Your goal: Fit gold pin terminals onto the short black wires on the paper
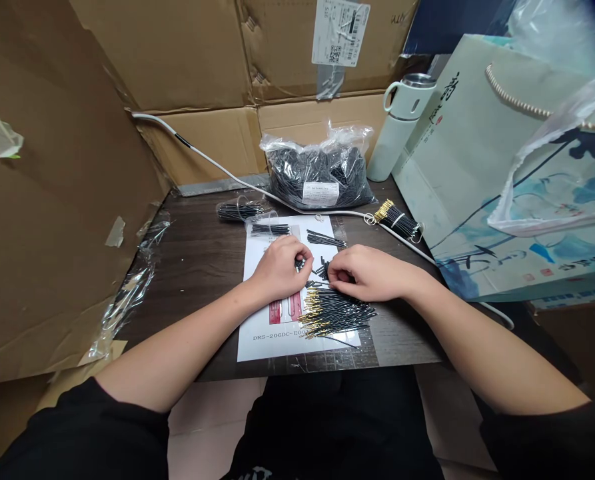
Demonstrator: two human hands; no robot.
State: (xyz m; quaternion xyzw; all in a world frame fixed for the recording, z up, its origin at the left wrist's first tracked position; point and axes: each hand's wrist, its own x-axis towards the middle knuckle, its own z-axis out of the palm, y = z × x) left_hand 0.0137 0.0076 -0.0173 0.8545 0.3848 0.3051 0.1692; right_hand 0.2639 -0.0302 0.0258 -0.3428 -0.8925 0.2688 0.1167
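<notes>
Both my hands are over a printed sheet [252, 320] on the dark table. My left hand [283, 267] has thumb and index finger curled together beside some small black pieces [323, 268]; what it pinches is too small to make out. Fingers bent inward, my right hand [364, 273] is at the other side of these pieces, its grip partly hidden. Just below the hands lies a pile of short black wires with gold-coloured ends [334, 310]. Beyond them are a small row of black wires [326, 239] and another neat black row [270, 229].
At the back stands a clear bag of black parts [320, 173], near a pale green bottle [400, 130]. A white cable [217, 170] crosses the table. Tied wire bundles [400, 220] lie at right. Cardboard walls [177, 60] and a paper gift bag [477, 167] border the table.
</notes>
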